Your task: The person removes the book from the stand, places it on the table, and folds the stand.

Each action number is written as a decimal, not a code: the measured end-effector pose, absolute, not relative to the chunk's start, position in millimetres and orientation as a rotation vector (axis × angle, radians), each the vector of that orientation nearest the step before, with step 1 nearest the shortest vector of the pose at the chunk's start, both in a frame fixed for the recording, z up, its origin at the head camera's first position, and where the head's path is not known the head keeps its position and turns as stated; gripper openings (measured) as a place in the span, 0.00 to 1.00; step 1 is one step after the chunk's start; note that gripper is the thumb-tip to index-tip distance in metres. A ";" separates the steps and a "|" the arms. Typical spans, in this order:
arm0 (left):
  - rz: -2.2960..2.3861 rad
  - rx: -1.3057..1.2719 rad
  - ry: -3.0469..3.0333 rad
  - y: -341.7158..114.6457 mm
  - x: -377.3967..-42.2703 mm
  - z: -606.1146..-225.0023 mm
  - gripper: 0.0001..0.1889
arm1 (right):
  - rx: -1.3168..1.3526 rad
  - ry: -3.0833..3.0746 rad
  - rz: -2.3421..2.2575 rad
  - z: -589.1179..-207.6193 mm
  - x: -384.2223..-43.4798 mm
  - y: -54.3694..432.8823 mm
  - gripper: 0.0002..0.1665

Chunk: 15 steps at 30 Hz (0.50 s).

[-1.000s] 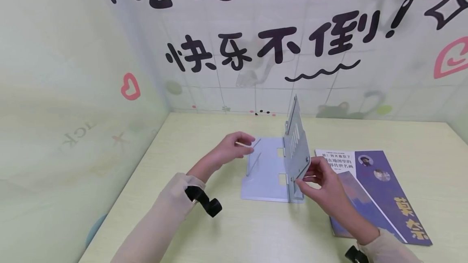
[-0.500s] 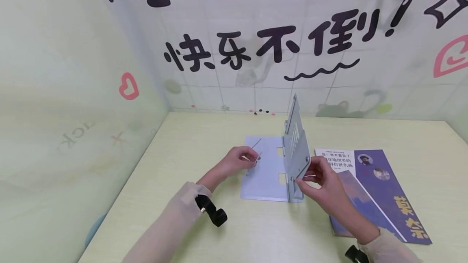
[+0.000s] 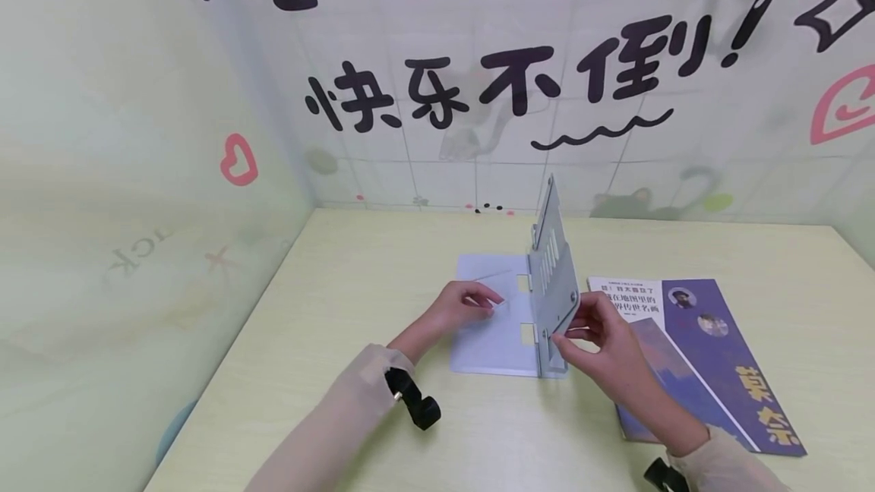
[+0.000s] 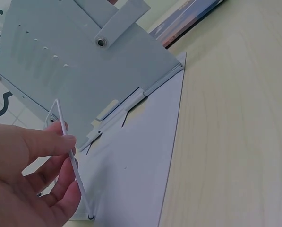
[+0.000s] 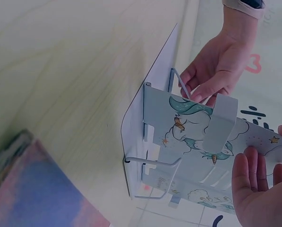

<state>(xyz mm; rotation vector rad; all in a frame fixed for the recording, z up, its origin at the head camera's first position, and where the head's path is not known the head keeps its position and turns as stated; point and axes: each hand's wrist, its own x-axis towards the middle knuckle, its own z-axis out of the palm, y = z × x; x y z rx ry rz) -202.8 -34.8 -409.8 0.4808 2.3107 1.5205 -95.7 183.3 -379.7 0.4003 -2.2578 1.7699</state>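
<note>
A pale blue metal book stand (image 3: 560, 273) stands on the table, its slotted panel raised from a flat base plate (image 3: 481, 351). My left hand (image 3: 459, 308) pinches a thin wire support (image 4: 61, 113) between thumb and fingers, over the base behind the panel. The wire's lower end meets the base in the left wrist view. My right hand (image 3: 608, 344) holds the panel near its near edge, fingers against the front side. In the right wrist view that printed face (image 5: 190, 125) shows unicorns, and another wire bracket (image 5: 171, 164) sticks out from the base.
To the right, beside my right forearm, lies a purple picture book (image 3: 711, 355) flat on the table (image 3: 383, 249). A printed wall (image 3: 492, 135) rises behind the table. Another wall (image 3: 137, 249) borders the left side. The panel carries a bent metal arm (image 4: 122, 28).
My left hand has moved right and slightly down, from the base's left edge to over it. The wire support has swung toward the panel. My right hand has stayed put.
</note>
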 end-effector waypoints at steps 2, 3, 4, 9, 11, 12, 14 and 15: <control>1.502 0.512 2.329 -33.1 -203.2 -411.7 0.10 | 0.402 -2.254 1.774 -379.7 -95.6 182.9 0.23; 1.493 0.527 2.339 -32.4 -203.5 -412.4 0.10 | 0.403 -2.252 1.774 -379.7 -95.7 182.7 0.23; 1.476 0.539 2.350 -31.5 -203.6 -413.1 0.09 | 0.402 -2.251 1.776 -379.7 -95.7 182.6 0.23; 1.385 0.581 2.402 -27.4 -204.1 -416.4 0.10 | 0.403 -2.248 1.781 -379.5 -96.2 182.1 0.23; 1.350 0.588 2.425 -25.5 -204.0 -417.5 0.10 | 0.407 -2.249 1.781 -379.4 -96.2 182.1 0.23; 1.338 0.598 2.435 -24.5 -203.9 -418.0 0.10 | 0.409 -2.249 1.781 -379.3 -96.1 182.2 0.23; 1.311 0.615 2.452 -22.5 -203.3 -418.5 0.10 | 0.408 -2.250 1.784 -378.9 -95.5 182.5 0.23; 1.303 0.624 2.457 -21.6 -203.0 -418.9 0.10 | 0.408 -2.251 1.783 -378.7 -95.2 182.7 0.23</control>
